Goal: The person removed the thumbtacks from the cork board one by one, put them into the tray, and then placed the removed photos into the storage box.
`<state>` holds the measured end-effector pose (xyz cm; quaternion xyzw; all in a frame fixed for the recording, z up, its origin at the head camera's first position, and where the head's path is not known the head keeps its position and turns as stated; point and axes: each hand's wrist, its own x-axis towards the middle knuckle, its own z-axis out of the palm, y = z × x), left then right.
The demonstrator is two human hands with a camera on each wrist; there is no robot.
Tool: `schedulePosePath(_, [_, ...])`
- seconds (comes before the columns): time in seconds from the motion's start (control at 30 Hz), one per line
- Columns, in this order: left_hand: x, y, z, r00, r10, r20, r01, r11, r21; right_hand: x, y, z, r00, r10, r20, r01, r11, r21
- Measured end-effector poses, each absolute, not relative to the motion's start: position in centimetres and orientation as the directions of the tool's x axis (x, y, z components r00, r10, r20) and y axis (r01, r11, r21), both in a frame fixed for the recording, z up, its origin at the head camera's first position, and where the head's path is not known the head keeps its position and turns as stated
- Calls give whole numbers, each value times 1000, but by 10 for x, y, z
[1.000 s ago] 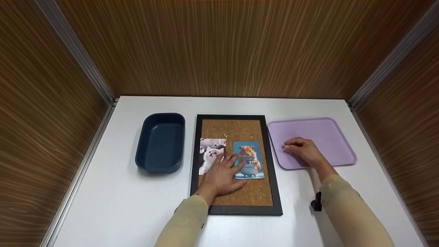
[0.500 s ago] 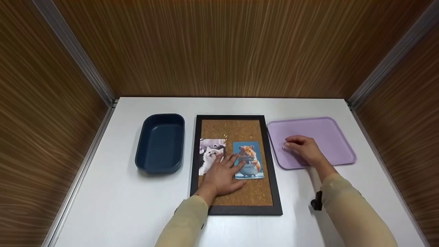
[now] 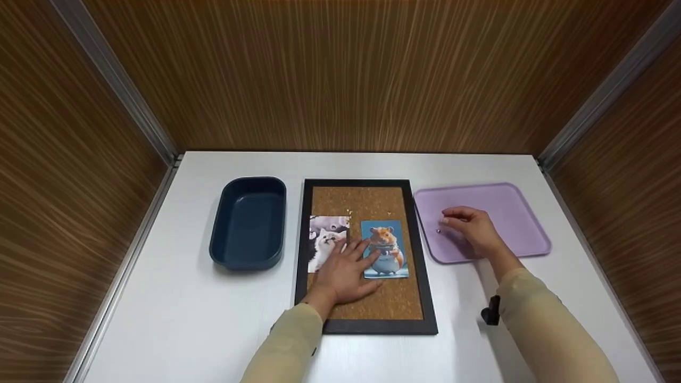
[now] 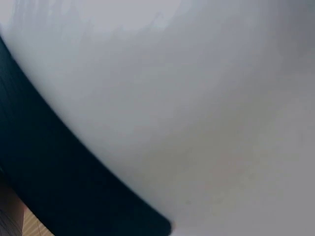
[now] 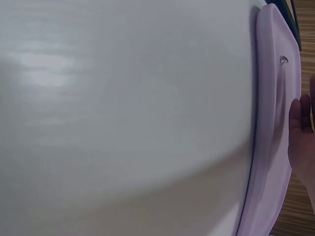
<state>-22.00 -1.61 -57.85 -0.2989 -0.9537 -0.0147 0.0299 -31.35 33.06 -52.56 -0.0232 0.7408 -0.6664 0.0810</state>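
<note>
My left hand [image 3: 346, 274] lies flat with spread fingers on a black-framed cork board [image 3: 378, 306]. Its fingers overlap the lower parts of a kitten picture [image 3: 327, 239] and a hamster picture [image 3: 385, 244]. Over the left part of a purple tray [image 3: 511, 213] is my right hand [image 3: 475, 229], its thumb and fingers loosely bent, with nothing seen between them. A small silvery thumbtack [image 5: 284, 60] sits on the tray just past the fingertips; in the head view the thumbtack [image 3: 438, 231] is a tiny dark dot.
A deep dark blue bin [image 3: 249, 229] stands left of the board on the white table [image 3: 159, 298]. Tiny pale bits [image 3: 349, 211] show on the cork above the pictures. Wood-patterned panels [image 3: 351, 74] enclose the table at the back and both sides.
My right fingertips have drawn slightly up and away from the thumbtack, which now shows apart from them on the tray. The left hand stays in place.
</note>
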Motion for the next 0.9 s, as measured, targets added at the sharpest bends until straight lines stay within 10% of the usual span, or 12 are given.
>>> schedulePosePath(0.9, [-221,-17,-577,-821,567,61,569,822,25,-318,267,-500,-956,-293,21,-76,177,-981])
